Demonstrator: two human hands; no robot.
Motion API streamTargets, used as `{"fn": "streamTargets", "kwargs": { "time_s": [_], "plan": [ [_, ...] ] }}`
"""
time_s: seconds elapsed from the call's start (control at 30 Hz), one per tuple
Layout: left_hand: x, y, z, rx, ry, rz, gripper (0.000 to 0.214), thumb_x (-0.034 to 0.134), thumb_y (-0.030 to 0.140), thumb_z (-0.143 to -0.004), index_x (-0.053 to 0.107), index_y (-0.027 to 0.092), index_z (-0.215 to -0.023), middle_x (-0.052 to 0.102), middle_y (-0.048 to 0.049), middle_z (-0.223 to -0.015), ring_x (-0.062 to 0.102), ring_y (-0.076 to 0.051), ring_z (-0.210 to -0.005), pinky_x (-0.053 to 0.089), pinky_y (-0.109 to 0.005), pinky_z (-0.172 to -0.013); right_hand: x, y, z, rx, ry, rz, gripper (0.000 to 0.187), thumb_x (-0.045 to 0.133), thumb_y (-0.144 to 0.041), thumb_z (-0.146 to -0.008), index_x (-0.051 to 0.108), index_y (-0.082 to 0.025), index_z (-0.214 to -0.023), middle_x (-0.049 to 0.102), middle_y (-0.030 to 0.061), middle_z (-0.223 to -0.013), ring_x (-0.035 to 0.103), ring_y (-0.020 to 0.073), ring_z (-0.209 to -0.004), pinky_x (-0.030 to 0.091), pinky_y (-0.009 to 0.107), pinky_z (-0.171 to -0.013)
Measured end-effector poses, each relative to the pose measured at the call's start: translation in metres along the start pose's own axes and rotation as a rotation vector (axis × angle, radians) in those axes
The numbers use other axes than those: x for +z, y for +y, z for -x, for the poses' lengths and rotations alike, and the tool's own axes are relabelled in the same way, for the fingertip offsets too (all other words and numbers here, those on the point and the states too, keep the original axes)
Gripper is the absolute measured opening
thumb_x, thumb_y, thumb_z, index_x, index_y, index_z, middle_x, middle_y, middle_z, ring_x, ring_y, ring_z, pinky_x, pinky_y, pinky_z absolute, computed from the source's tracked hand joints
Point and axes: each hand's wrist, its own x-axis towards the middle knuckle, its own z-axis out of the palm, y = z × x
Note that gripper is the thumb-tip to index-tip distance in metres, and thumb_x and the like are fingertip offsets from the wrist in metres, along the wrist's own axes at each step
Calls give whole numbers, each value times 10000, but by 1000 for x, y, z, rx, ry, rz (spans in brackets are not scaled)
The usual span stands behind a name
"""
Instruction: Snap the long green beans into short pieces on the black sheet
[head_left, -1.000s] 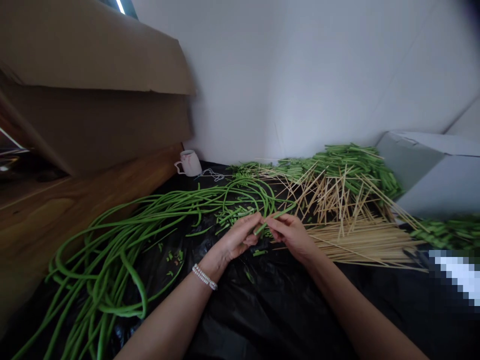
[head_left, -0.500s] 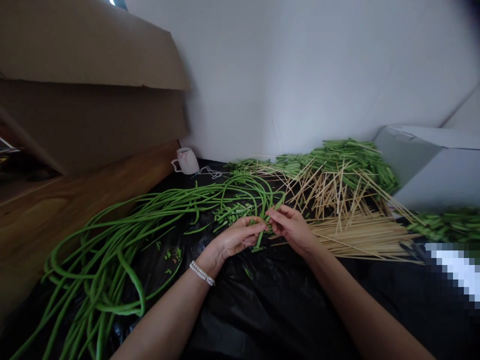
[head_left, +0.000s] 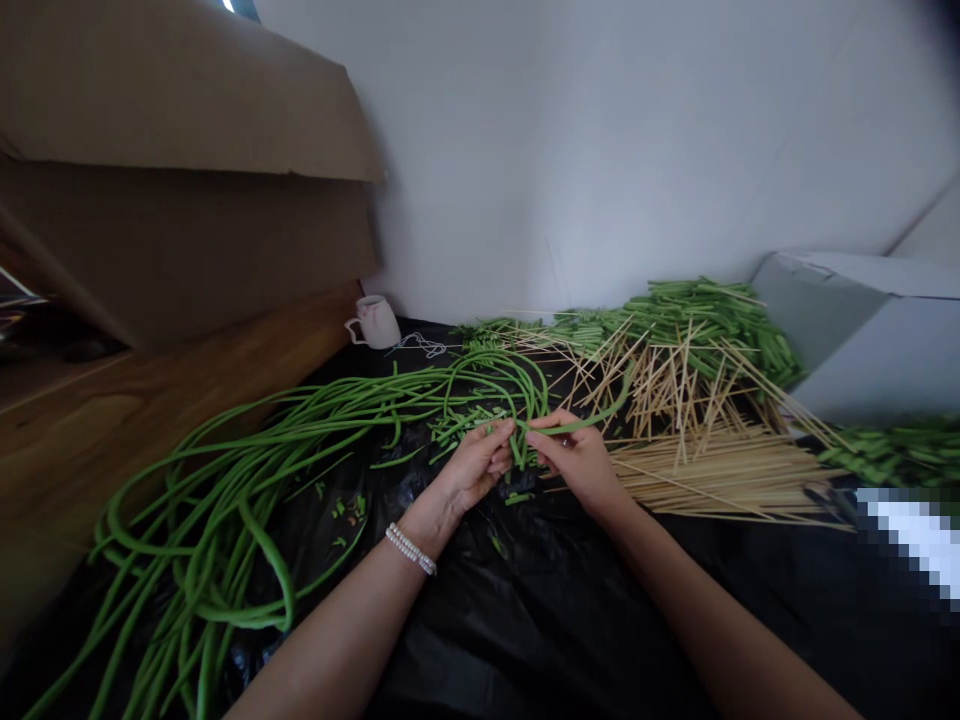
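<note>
In the middle of the head view, my left hand (head_left: 486,462) pinches a long green bean (head_left: 611,408) between thumb and fingers, with a white beaded bracelet (head_left: 410,549) on its wrist. Close beside it, my right hand (head_left: 576,458) is closed on the same bean, whose free end curves up to the right over the knuckles. Other long green beans (head_left: 330,410) lie in a tangled heap to the left, some looping behind my fingers. Short cut bean pieces (head_left: 465,425) lie just behind my left hand. The exact grip between the fingertips is partly hidden.
Thin wooden skewers (head_left: 720,470) lie right of my hands, some crossed over a pile of cut beans (head_left: 720,320). A mug (head_left: 376,322) with white string (head_left: 420,346) stands at the back. A cardboard box (head_left: 187,170), a white box (head_left: 862,330) and black plastic sheeting (head_left: 480,620) surround the work.
The bean in my hands has swung over to the right, its end now sticking out past my right hand. My left hand has shifted slightly left, and a short piece lies below the fingers.
</note>
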Motion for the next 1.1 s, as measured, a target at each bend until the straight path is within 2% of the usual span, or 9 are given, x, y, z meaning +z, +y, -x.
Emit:
{"fn": "streamTargets", "kwargs": {
  "time_s": [0.13, 0.23, 0.4, 0.47, 0.57, 0.67, 0.77, 0.93, 1.1],
  "plan": [
    [-4, -3, -4, 22, 33, 47, 427, 874, 314, -594, 499, 129, -681, 357, 107, -510, 251, 14, -388, 154, -112, -362, 8, 11, 4, -150, 12, 150, 131, 720, -349, -730, 694, -238, -795, 627, -16, -652, 545, 140, -582, 436, 277, -559],
    [-8, 0, -6, 24, 58, 53, 447, 858, 334, -623, 455, 142, -638, 337, 111, -490, 245, 12, -380, 187, -109, -364, 13, 13, 8, -183, -41, 194, 108, 712, -332, -741, 704, -245, -804, 646, -11, -701, 548, 141, -609, 434, 274, -573],
    [-10, 11, -6, 11, 66, 116, 407, 797, 390, -696, 473, 145, -715, 478, 57, -610, 341, -3, -413, 169, -109, -346, 12, -3, 8, -58, -100, 27, 163, 735, -373, -711, 679, -223, -738, 617, -17, -622, 511, 118, -509, 403, 254, -484],
    [-7, 12, -4, 3, 34, 57, 389, 752, 433, -734, 486, 149, -735, 507, 39, -633, 374, -18, -420, 174, -119, -344, 10, -9, 7, -16, -100, -14, 198, 746, -398, -697, 672, -217, -727, 600, -23, -580, 488, 108, -476, 386, 250, -458],
    [0, 8, 3, 17, -43, -128, 398, 689, 506, -776, 515, 149, -757, 510, 36, -590, 334, -18, -387, 163, -134, -355, 7, -10, 5, 2, -103, -32, 222, 751, -415, -691, 675, -211, -735, 575, -33, -543, 461, 97, -451, 366, 242, -436],
    [4, 7, 8, -8, -150, -227, 382, 721, 478, -761, 523, 151, -759, 464, 62, -526, 258, -6, -371, 134, -142, -372, 5, -6, 4, 16, -103, -34, 234, 759, -416, -689, 678, -205, -749, 559, -40, -536, 455, 90, -446, 354, 234, -424],
    [3, 9, 10, -14, -178, -237, 344, 752, 426, -745, 542, 154, -773, 436, 80, -493, 220, -7, -368, 114, -157, -377, 0, -7, 1, 63, -62, -152, 258, 778, -415, -673, 669, -203, -772, 579, -38, -563, 460, 85, -454, 353, 228, -424],
    [-1, 13, 10, -88, -239, -304, 327, 728, 422, -768, 646, 106, -784, 560, 4, -596, 245, 1, -385, 95, -183, -384, -8, -14, -5, 129, 44, -412, 304, 836, -384, -601, 648, -199, -753, 629, -22, -622, 475, 72, -481, 355, 211, -436],
    [-2, 11, 11, -129, -219, -282, 322, 784, 386, -713, 699, 87, -798, 579, -17, -697, 266, 6, -424, 110, -193, -399, -8, -13, -5, 154, -37, -374, 314, 837, -406, -596, 656, -186, -728, 612, -24, -603, 475, 72, -480, 361, 212, -434]
  ]
}}
